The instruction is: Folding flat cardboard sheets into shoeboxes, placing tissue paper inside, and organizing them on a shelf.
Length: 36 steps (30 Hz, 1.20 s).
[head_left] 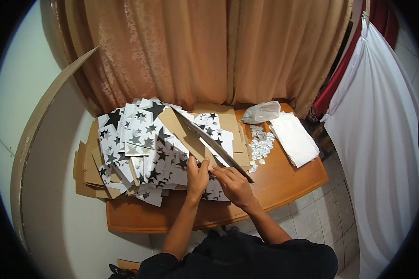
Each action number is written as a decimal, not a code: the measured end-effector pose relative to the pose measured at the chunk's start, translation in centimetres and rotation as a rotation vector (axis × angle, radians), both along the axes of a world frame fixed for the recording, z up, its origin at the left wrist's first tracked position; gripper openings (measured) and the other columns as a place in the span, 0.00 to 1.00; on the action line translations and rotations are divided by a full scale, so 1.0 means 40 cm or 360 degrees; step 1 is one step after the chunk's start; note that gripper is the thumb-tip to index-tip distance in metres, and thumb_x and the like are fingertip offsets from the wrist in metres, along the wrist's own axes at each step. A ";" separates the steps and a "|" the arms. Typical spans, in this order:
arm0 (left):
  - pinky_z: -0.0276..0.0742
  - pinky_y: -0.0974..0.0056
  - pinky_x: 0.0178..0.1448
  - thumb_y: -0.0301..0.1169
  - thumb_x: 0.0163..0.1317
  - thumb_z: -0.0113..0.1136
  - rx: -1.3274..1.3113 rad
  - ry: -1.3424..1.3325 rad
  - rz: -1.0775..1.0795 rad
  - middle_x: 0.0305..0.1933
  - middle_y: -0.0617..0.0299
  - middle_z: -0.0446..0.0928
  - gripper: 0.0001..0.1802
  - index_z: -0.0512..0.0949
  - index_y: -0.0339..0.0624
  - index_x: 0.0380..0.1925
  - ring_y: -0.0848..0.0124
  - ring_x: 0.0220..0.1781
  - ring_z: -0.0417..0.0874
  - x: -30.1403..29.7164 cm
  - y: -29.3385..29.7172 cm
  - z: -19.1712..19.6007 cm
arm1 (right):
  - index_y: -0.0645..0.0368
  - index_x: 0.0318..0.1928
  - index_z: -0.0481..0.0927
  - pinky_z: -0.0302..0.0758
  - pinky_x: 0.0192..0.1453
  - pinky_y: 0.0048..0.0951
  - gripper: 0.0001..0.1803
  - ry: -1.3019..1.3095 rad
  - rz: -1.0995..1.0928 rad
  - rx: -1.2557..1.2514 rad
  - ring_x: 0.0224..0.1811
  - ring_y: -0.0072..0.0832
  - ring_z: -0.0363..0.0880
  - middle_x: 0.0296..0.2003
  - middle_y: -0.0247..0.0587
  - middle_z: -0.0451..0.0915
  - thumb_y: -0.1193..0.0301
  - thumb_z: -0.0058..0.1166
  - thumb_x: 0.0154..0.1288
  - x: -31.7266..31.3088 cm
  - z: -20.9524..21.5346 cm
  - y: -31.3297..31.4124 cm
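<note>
Nearest, the left hand (pixel 198 177) grips the lower end of a folded cardboard piece (pixel 184 132), held tilted above the wooden table (pixel 284 181); the right hand (pixel 235 187) closes its fingers on the same end. Star-printed pieces (pixel 137 132) lie heaped beyond and leftward. To the right are small packets (pixel 261 145), any print too small to read, white sheets (pixel 295 139) and a plastic bag (pixel 264 112); behind hangs a tan curtain (pixel 186 56).
</note>
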<state>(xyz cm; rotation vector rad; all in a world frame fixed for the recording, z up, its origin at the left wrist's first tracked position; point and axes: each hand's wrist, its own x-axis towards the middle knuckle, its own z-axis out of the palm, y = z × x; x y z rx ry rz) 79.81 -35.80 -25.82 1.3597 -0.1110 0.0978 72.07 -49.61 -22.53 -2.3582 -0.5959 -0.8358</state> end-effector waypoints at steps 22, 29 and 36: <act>0.69 0.73 0.27 0.25 0.63 0.52 0.0691 0.0258 -0.1211 0.40 0.65 0.76 0.23 0.73 0.37 0.59 0.80 0.34 0.74 -0.385 -0.480 0.060 | 0.66 0.44 0.83 0.78 0.35 0.37 0.10 0.0393 -0.0935 0.0705 0.29 0.40 0.83 0.32 0.52 0.83 0.75 0.59 0.64 -0.680 0.001 -0.774; 0.73 0.67 0.31 0.25 0.62 0.50 0.0943 0.0025 -0.1289 0.45 0.57 0.78 0.27 0.72 0.34 0.63 0.75 0.35 0.76 -0.416 -0.609 -0.097 | 0.68 0.44 0.84 0.74 0.31 0.29 0.11 0.0380 -0.1093 0.0719 0.24 0.23 0.78 0.26 0.45 0.81 0.75 0.59 0.63 -0.703 -0.026 -0.918; 0.78 0.61 0.41 0.28 0.63 0.51 0.1130 0.0318 -0.1213 0.48 0.51 0.81 0.27 0.72 0.33 0.63 0.67 0.36 0.79 -0.363 -0.702 -0.140 | 0.69 0.38 0.82 0.76 0.34 0.41 0.09 0.0440 -0.1069 0.0559 0.27 0.44 0.81 0.27 0.54 0.80 0.75 0.56 0.61 -0.554 -0.053 -0.973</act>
